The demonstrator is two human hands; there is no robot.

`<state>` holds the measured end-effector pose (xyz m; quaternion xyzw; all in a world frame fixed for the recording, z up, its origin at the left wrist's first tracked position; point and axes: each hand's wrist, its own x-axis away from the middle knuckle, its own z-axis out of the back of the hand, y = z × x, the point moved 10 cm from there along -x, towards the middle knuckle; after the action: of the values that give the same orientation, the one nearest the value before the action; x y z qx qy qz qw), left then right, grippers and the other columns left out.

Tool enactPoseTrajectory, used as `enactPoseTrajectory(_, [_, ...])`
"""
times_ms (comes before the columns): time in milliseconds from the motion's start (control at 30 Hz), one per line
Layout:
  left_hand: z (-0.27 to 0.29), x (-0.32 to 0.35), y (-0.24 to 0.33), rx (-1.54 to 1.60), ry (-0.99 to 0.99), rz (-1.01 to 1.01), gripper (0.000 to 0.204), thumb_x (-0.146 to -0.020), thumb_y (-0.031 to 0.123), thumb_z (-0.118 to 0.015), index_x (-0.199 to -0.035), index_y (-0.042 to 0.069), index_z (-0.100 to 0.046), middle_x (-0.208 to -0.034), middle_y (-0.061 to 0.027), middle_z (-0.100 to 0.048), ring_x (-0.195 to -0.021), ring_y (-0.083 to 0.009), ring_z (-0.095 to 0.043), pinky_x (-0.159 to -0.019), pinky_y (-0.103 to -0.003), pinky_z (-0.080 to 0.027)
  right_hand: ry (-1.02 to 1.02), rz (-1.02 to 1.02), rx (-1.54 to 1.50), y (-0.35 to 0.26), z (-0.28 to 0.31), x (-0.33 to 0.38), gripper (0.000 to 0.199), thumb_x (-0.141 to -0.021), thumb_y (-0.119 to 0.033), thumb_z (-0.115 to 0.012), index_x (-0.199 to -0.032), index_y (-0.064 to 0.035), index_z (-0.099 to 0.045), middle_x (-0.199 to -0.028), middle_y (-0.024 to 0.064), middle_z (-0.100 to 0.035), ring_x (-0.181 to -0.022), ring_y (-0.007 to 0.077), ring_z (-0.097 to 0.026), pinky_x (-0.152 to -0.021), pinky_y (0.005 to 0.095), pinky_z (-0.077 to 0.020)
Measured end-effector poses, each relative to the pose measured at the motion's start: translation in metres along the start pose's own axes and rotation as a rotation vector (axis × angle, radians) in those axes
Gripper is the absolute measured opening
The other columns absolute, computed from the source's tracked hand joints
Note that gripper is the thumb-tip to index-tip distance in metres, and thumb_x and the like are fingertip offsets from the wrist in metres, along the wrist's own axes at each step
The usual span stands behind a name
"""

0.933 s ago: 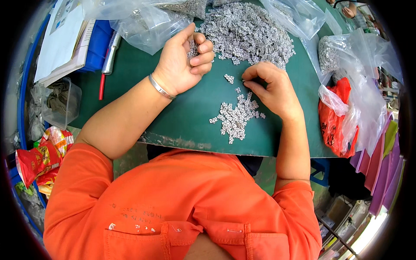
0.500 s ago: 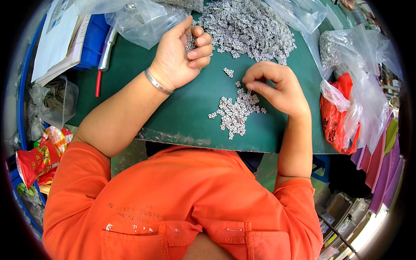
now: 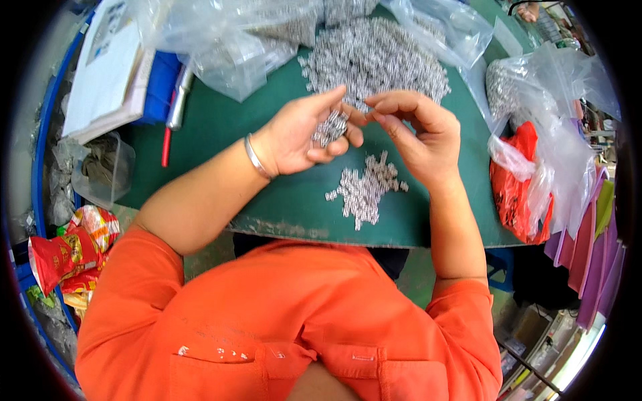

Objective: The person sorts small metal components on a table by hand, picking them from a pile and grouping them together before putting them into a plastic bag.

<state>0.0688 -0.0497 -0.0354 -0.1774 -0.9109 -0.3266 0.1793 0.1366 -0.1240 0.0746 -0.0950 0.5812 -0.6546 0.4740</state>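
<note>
Above table [image 3: 207, 137], left fingers [image 3: 338, 146] half-curled round metal pieces [image 3: 330, 128], right fingers [image 3: 396, 99] pinched, contents unclear

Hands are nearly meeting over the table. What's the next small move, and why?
Probably gently pinch the right hand shut beside the fingertips of the left hand, without tilting the left palm. Right thumb and forefinger are close together there, though whether they grip anything is too small to tell. The left hand cups loose metal pieces, which a tilt might spill.

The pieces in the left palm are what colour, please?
The pieces look silvery grey; head view.
</note>
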Motion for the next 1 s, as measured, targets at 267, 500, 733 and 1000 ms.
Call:
enactPoseTrajectory(267, [0.020,-0.002,0.041,0.351,-0.053,-0.281,0.034,-0.100,0.034,-0.038,-0.082,0.008,-0.050,-0.070,-0.0029,-0.044,-0.044,-0.0073,-0.034,-0.035,-0.019,-0.026,-0.367,-0.015,0.437,0.012,-0.042,-0.006,0.020,-0.066,-0.004,-0.072,-0.084,-0.0023,-0.062,-0.079,0.0126,-0.064,-0.078,0.0292,-0.062,-0.071,0.0380,-0.0490])
enactPoseTrajectory(500, [0.024,-0.002,0.041,0.412,-0.053,-0.285,0.034,-0.100,0.033,-0.038,-0.080,0.008,-0.049,-0.069,-0.0031,-0.044,-0.044,-0.0084,-0.034,-0.035,-0.021,-0.027,-0.132,-0.360,0.105,0.053,0.000,0.003,0.013,-0.076,0.003,-0.067,-0.087,0.0000,-0.063,-0.074,0.0007,-0.062,-0.067,0.0045,-0.055,-0.061,0.0214,-0.0467])
enactPoseTrajectory(733, [0.024,-0.003,0.041,0.402,-0.041,-0.292,0.034,-0.100,0.033,-0.039,-0.080,0.008,-0.050,-0.068,-0.0030,-0.044,-0.044,-0.0084,-0.034,-0.036,-0.021,-0.027,-0.290,0.006,0.383,0.022,-0.032,-0.003,0.016,-0.070,0.000,-0.070,-0.084,-0.0019,-0.062,-0.080,0.0126,-0.063,-0.073,0.0279,-0.062,-0.068,0.0337,-0.0500])
enactPoseTrajectory(1000, [0.025,-0.001,0.041,0.405,-0.045,-0.301,0.033,-0.100,0.033,-0.039,-0.081,0.008,-0.050,-0.068,-0.0030,-0.045,-0.045,-0.0083,-0.034,-0.036,-0.021,-0.026,-0.334,-0.401,-0.073,0.050,-0.008,0.011,0.011,-0.078,0.001,-0.068,-0.088,0.0005,-0.064,-0.079,0.0047,-0.066,-0.073,0.0100,-0.062,-0.066,0.0242,-0.0495])
